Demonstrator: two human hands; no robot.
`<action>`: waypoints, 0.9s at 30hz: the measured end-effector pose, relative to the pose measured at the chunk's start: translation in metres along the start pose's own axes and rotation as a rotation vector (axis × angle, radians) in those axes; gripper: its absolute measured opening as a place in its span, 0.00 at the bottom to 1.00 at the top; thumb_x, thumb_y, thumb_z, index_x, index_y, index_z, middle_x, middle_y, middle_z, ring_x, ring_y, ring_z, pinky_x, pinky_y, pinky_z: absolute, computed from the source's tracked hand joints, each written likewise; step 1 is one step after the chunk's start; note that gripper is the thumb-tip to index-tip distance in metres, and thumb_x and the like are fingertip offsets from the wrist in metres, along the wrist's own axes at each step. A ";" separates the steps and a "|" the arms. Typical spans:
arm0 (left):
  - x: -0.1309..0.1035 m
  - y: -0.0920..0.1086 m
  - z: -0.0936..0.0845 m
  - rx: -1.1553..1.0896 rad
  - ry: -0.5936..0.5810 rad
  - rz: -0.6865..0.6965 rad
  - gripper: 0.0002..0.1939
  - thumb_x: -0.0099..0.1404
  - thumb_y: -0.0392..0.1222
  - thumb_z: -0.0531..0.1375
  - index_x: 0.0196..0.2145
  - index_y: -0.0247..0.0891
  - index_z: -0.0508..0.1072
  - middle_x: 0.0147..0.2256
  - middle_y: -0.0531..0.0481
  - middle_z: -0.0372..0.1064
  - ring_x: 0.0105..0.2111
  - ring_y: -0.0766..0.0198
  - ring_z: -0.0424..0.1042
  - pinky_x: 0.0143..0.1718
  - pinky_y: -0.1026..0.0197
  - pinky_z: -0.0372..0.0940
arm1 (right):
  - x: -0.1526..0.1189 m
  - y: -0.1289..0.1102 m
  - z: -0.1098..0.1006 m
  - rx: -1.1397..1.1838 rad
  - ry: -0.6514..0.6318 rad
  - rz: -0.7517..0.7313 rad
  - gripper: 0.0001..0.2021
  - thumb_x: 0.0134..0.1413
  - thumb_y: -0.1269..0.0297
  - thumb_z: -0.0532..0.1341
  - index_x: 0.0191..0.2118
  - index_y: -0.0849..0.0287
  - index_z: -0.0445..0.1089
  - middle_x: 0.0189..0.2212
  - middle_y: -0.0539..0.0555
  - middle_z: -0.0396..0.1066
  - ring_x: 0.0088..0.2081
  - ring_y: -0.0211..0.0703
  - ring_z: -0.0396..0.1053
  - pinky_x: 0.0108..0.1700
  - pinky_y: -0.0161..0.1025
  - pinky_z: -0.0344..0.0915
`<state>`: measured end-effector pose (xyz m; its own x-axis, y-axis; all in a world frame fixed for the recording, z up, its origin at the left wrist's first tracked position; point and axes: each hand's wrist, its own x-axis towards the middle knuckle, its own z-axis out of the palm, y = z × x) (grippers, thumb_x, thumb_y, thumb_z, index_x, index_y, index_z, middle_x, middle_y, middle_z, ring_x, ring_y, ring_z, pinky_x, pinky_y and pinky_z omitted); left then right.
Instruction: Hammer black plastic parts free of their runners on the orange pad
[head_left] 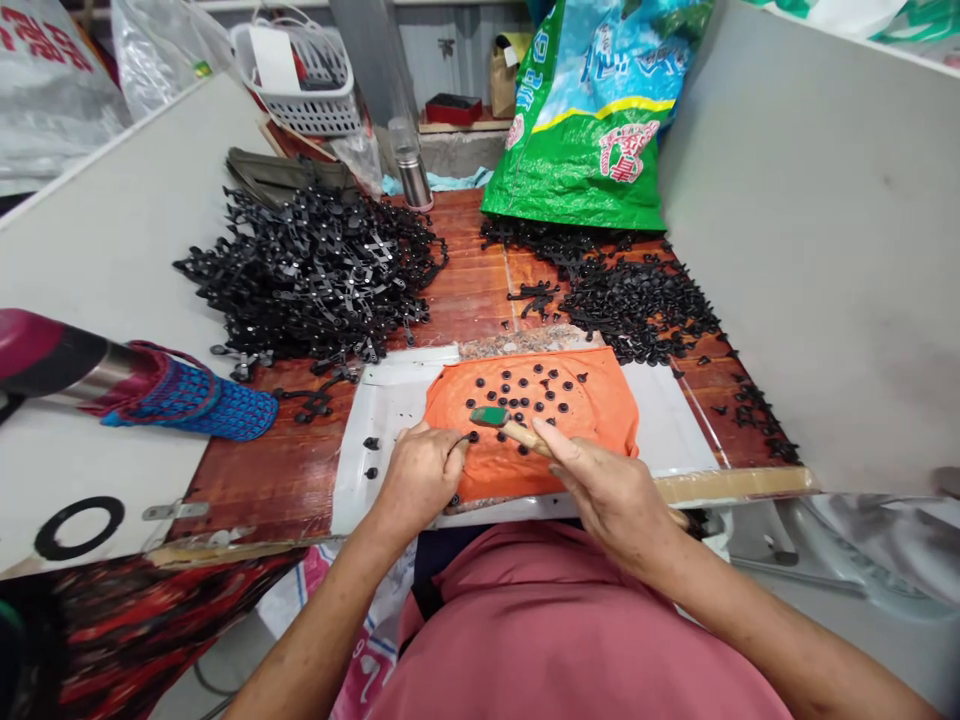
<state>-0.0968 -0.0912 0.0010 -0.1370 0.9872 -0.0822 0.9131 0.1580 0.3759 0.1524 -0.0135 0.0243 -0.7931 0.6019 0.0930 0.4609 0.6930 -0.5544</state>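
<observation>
My right hand (pixel 611 495) is wrapped round the wooden handle of a hammer (pixel 491 416). The hammer's green head hovers over or rests on an orange cloth (pixel 600 410); I cannot tell which. At the cloth's left side, my left hand (pixel 427 465) pinches a small black part (pixel 471 437), mostly hidden by the fingers. Several round black knobs (pixel 538 369) stand spread over the cloth around the hammer head. Two more black pieces (pixel 371 443) lie on the white sheet (pixel 356 490) to the left of my left hand.
A tall heap of black linked parts (pixel 315 270) is at the back left, a loose pile of small black parts (pixel 645 300) at the right. A green and blue bag (pixel 585 120) stands behind. Grey panels (pixel 817 250) flank the table. A bottle in a blue net (pixel 195 395) leans in at left.
</observation>
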 end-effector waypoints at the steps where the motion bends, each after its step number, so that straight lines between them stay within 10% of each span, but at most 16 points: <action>1: 0.000 -0.001 0.001 0.002 0.005 -0.003 0.17 0.71 0.39 0.51 0.31 0.37 0.78 0.31 0.44 0.79 0.35 0.56 0.73 0.43 0.54 0.60 | 0.002 0.000 0.002 -0.027 -0.024 0.010 0.28 0.70 0.68 0.48 0.72 0.47 0.51 0.42 0.56 0.78 0.41 0.46 0.76 0.45 0.40 0.71; 11: -0.002 0.002 0.003 0.067 0.017 -0.041 0.16 0.71 0.40 0.52 0.32 0.38 0.77 0.33 0.43 0.79 0.38 0.53 0.74 0.43 0.54 0.60 | 0.012 -0.007 0.009 -0.207 -0.195 0.091 0.33 0.66 0.75 0.50 0.73 0.47 0.49 0.38 0.55 0.79 0.36 0.45 0.77 0.38 0.36 0.70; 15: -0.004 0.003 -0.001 0.088 -0.030 -0.088 0.17 0.72 0.42 0.50 0.33 0.38 0.76 0.33 0.42 0.78 0.38 0.52 0.74 0.42 0.54 0.61 | 0.014 -0.006 0.002 -0.020 -0.133 0.072 0.31 0.69 0.72 0.50 0.73 0.44 0.47 0.50 0.56 0.78 0.46 0.47 0.78 0.46 0.40 0.73; 22: -0.013 -0.019 -0.034 -0.452 0.032 -0.197 0.30 0.72 0.48 0.49 0.69 0.40 0.51 0.32 0.54 0.71 0.30 0.62 0.70 0.36 0.61 0.64 | -0.006 0.015 -0.017 0.299 0.053 0.196 0.27 0.72 0.64 0.49 0.73 0.45 0.50 0.66 0.50 0.62 0.66 0.49 0.60 0.66 0.50 0.60; 27: -0.003 -0.027 -0.033 -0.674 -0.010 -0.074 0.17 0.69 0.49 0.53 0.49 0.41 0.75 0.47 0.47 0.74 0.47 0.59 0.72 0.47 0.62 0.66 | -0.024 0.034 -0.015 0.284 0.057 0.324 0.25 0.72 0.61 0.50 0.71 0.48 0.55 0.66 0.53 0.62 0.65 0.50 0.61 0.66 0.52 0.60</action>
<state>-0.1334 -0.0976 0.0214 -0.1838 0.9733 -0.1371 0.4620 0.2087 0.8620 0.1928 0.0013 0.0159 -0.5986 0.7968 -0.0821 0.5482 0.3328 -0.7673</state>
